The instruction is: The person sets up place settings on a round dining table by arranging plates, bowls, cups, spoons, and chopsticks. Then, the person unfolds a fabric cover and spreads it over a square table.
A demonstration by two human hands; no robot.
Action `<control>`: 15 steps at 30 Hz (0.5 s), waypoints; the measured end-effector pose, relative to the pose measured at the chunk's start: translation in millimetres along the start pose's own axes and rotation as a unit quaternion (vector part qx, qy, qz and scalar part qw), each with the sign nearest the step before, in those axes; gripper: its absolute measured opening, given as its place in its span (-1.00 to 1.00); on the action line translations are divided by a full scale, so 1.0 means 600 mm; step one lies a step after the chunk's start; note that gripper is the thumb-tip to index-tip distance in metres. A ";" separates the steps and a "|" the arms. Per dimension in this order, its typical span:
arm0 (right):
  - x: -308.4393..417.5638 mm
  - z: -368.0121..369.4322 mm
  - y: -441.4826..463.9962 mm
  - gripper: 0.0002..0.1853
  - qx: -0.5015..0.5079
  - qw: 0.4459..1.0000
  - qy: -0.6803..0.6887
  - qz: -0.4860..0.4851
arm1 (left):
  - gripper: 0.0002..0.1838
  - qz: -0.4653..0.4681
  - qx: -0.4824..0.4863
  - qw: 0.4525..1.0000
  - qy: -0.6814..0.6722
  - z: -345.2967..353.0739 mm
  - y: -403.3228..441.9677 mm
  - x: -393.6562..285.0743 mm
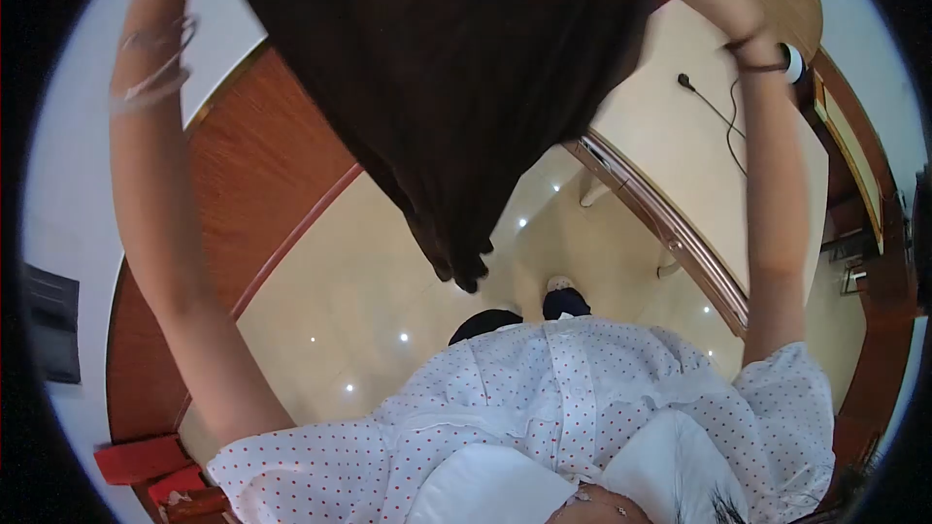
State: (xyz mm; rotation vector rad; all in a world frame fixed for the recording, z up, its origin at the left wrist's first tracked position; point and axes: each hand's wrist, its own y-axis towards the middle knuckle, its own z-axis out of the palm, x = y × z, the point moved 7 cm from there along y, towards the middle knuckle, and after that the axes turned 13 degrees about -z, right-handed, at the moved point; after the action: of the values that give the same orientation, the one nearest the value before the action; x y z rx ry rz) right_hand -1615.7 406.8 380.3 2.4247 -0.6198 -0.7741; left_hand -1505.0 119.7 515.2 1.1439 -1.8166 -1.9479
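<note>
A large dark brown cloth (437,78) hangs between my raised arms, its lower end gathered to a narrow tip above the floor. My left arm, with bracelets at the wrist, rises along one side of the cloth, and my right arm, with a dark band and a white-faced wristband, rises along the other; the left side of the view and the right side each show one forearm. Both hands lie at or past the top edge of the view, near the cloth's upper corners, and their fingers cannot be seen.
A white table (646,87) with a black cable (728,121) stands at the right. A reddish-brown wooden surface (272,136) is at the left. Shiny pale floor (340,272) lies below. Red items (141,461) are at the lower left.
</note>
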 end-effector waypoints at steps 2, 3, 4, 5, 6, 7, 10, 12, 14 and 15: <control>-0.035 -0.106 -0.008 -0.64 0.323 0.761 -0.540 0.157 | -0.81 0.120 -0.073 0.989 -0.039 -0.044 -0.021 -0.003; -0.044 -0.073 -0.048 -0.64 0.337 0.757 -0.537 0.157 | -0.81 0.155 -0.094 0.982 -0.055 -0.054 -0.047 0.000; -0.035 -0.014 -0.087 -0.72 0.204 0.878 -0.408 0.145 | -0.86 0.064 -0.012 0.997 0.028 -0.037 -0.119 0.024; -0.022 0.044 -0.132 -0.79 0.056 0.955 -0.262 0.130 | -0.88 -0.022 0.071 0.991 0.110 -0.021 -0.203 0.052; 0.038 0.085 -0.150 -0.83 0.046 0.986 -0.141 0.072 | -0.89 0.006 0.232 0.936 0.267 0.043 -0.268 0.059; 0.100 0.126 -0.170 -0.86 0.047 0.999 -0.010 0.021 | -0.88 0.072 0.385 0.839 0.377 0.096 -0.348 0.067; 0.111 0.253 -0.352 -0.89 0.293 0.924 0.196 0.147 | -0.92 -0.107 0.409 0.861 0.282 0.085 -0.452 0.225; 0.112 0.171 -0.288 -0.89 0.260 0.940 0.157 0.155 | -0.86 -0.114 0.346 0.872 0.325 0.056 -0.410 0.245; 0.106 0.135 -0.229 -0.90 0.213 0.960 0.147 0.107 | -0.83 -0.105 0.311 0.868 0.374 0.047 -0.349 0.253; 0.098 0.128 -0.211 -0.89 0.172 0.972 0.133 0.093 | -0.80 -0.143 0.274 0.890 0.335 0.040 -0.323 0.239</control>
State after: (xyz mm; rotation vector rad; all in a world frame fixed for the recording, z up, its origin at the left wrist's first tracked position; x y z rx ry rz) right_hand -1587.7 445.2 228.5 2.6657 -0.9183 -0.2735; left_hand -1553.3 82.4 280.7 2.0363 -1.8771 -0.9069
